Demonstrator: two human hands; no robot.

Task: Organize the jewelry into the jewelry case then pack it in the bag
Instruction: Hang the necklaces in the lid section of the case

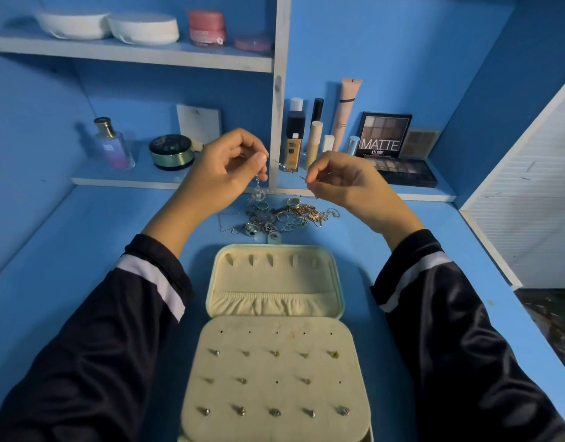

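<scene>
An open cream jewelry case point(275, 301) lies on the blue desk in front of me, its near panel point(275, 371) studded with several earrings. Beyond it sits a tangled pile of jewelry point(281, 215), rings and chains in silver and gold. Above that pile my left hand point(223, 173) and my right hand point(345, 183) are raised, each pinching one end of a thin silver chain point(281, 165) stretched between them. A pendant part of the chain point(258, 191) dangles below my left fingers. No bag is in view.
On the low shelf behind stand a perfume bottle point(113, 145), a round dark tin point(172, 152), foundation bottles and tubes point(306, 135), and eyeshadow palettes point(389, 145). The upper shelf holds white round boxes point(109, 25) and pink jars point(207, 27). A white panel point(530, 199) borders the right.
</scene>
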